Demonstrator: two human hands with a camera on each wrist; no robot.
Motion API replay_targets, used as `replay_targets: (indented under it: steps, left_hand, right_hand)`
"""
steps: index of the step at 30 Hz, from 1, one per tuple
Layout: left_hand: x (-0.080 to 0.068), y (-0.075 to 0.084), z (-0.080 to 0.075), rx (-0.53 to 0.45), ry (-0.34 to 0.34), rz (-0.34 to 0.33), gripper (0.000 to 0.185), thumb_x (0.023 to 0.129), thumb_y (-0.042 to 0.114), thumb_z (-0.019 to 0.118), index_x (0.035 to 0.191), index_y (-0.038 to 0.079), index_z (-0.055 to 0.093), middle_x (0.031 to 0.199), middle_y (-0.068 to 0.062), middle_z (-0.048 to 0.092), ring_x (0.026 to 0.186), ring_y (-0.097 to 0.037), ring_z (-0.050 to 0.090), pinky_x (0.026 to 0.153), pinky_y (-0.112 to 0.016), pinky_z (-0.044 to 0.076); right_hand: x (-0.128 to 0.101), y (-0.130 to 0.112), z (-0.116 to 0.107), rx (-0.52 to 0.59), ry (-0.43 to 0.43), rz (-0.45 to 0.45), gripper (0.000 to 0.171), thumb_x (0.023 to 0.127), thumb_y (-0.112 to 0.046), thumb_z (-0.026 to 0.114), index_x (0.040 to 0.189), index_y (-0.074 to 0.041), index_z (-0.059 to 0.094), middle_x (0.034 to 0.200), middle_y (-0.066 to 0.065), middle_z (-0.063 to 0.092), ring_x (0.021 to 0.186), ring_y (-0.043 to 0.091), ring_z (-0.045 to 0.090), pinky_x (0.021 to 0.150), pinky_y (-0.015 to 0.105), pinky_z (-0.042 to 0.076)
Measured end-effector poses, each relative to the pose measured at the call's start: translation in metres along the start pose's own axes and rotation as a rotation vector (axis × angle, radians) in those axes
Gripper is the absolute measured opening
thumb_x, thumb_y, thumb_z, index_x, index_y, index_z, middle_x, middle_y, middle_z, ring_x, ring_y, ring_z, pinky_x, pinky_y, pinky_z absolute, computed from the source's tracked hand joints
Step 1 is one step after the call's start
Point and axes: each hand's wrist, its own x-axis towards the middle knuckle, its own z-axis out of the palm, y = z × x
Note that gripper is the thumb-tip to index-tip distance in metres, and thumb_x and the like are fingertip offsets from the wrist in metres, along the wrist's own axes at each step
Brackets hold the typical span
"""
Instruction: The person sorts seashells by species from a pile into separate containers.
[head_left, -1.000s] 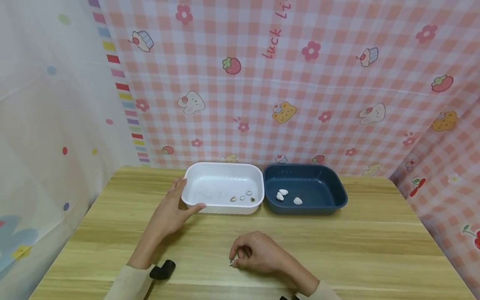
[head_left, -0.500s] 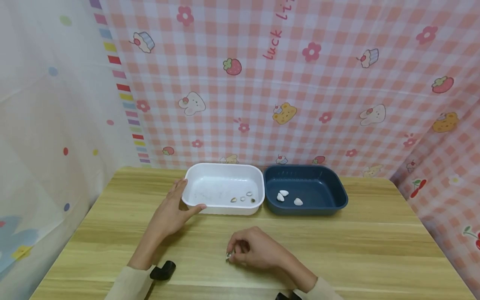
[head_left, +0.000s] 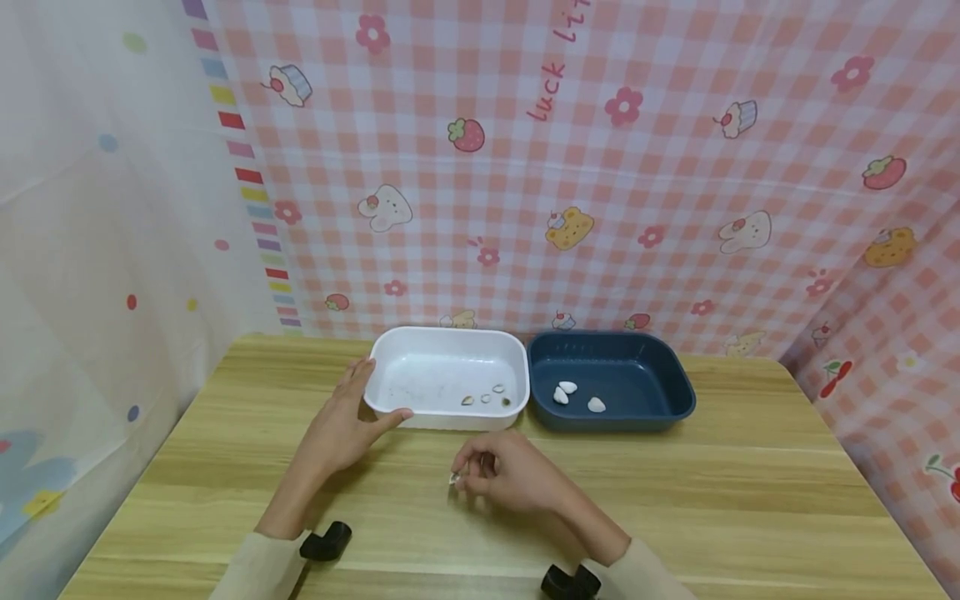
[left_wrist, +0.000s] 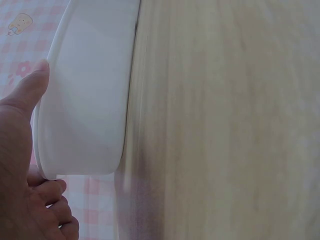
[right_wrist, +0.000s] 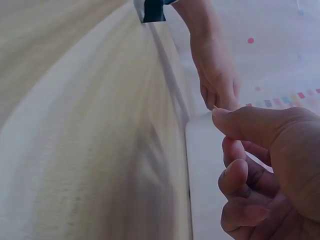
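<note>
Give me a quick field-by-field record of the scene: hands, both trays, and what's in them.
left hand: holds the near left corner of the white tray
right hand: above the table, pinches a small pale piece at its fingertips
white tray contents: a few small pieces near the front right
blue tray: right of the white tray, side by side
blue tray contents: three white pieces
piece type: too small to tell
</note>
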Motion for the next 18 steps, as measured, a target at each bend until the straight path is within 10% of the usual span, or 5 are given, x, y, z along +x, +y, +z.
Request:
replay_targets:
  steps: [18]
  left_hand:
    - [0.0,-0.001,0.0,-0.002,0.001,0.007,0.117,0.083,0.083,0.059,0.166,0.013,0.016,0.173,-0.017,0.014,0.16,-0.04,0.012,0.12,-0.072,0.024]
  right_hand:
    - [0.022,0.001,-0.028,-0.023,0.22,0.02,0.005,0.092,-0.017,0.077,0.096,-0.017,0.077,0.077,-0.008,0.064,0.069,0.004,0.057,0.063,0.021,0.05]
